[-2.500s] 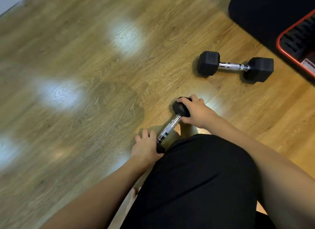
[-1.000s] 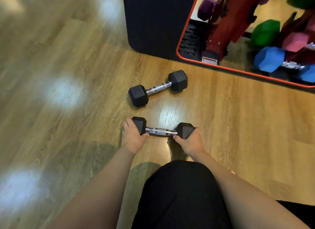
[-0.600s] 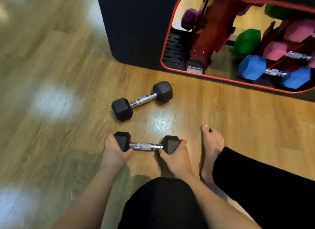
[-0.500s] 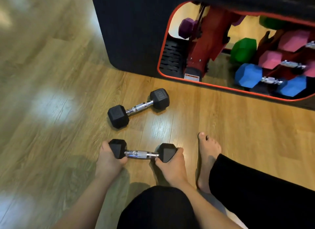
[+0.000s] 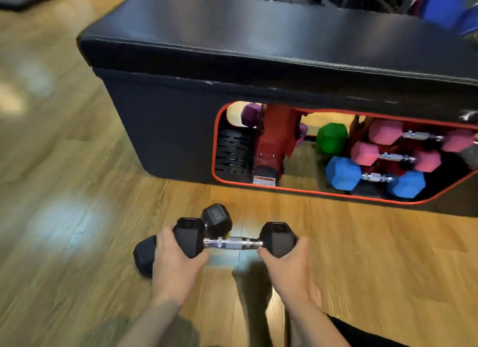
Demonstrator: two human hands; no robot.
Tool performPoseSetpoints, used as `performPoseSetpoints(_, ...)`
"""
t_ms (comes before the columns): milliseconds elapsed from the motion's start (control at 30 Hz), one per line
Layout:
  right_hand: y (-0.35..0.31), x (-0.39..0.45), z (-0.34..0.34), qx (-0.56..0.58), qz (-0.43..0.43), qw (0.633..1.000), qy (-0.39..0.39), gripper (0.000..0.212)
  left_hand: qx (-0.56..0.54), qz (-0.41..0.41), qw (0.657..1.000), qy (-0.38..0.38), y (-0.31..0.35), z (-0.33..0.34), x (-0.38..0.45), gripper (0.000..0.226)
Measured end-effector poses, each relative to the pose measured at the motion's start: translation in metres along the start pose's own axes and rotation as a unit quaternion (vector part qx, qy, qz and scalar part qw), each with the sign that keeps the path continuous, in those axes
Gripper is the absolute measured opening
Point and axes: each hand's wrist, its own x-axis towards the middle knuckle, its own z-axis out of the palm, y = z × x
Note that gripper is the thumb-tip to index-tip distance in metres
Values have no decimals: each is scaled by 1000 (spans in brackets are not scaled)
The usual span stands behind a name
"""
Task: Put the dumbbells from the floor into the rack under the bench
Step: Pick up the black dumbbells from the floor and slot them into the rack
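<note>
I hold a black hex dumbbell (image 5: pixel 232 242) with a chrome handle level above the wooden floor. My left hand (image 5: pixel 176 264) grips its left head and my right hand (image 5: pixel 287 266) grips its right head. A second black dumbbell (image 5: pixel 216 218) lies on the floor behind it, partly hidden by my left hand and the held one. Ahead stands the black padded bench (image 5: pixel 258 44). Its red-edged side opening shows the red rack (image 5: pixel 276 137) underneath.
The rack holds pink dumbbells (image 5: pixel 388 152), a blue dumbbell (image 5: pixel 344 173), a green one (image 5: pixel 332 138) and a purple one (image 5: pixel 251 114). Wooden floor (image 5: pixel 64 217) spreads to the left. My dark trouser leg (image 5: pixel 362 333) is at the bottom right.
The dumbbell in both hands has risen off the floor and now overlaps the second dumbbell. The view has tilted up, so the whole bench shows. My bare foot is out of sight.
</note>
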Motion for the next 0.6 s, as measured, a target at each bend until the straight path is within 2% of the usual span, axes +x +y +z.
performPoseSetpoints(133, -53, 76, -40, 2, -51, 999, 9, 64, -3, 55, 998, 8, 75, 26, 47, 78)
performPoseSetpoints(300, -94, 164, -74, -78, -43, 996, -29, 76, -22, 58, 998, 1, 127, 71, 96, 84)
performPoseSetpoints(467, -86, 212, -77, -85, 5, 994, -66, 82, 2, 27, 999, -25, 138, 107, 124, 87)
performPoseSetpoints(600, -60, 232, -64, -55, 20, 997, -59, 74, 1, 9, 998, -57, 126, 131, 144, 89)
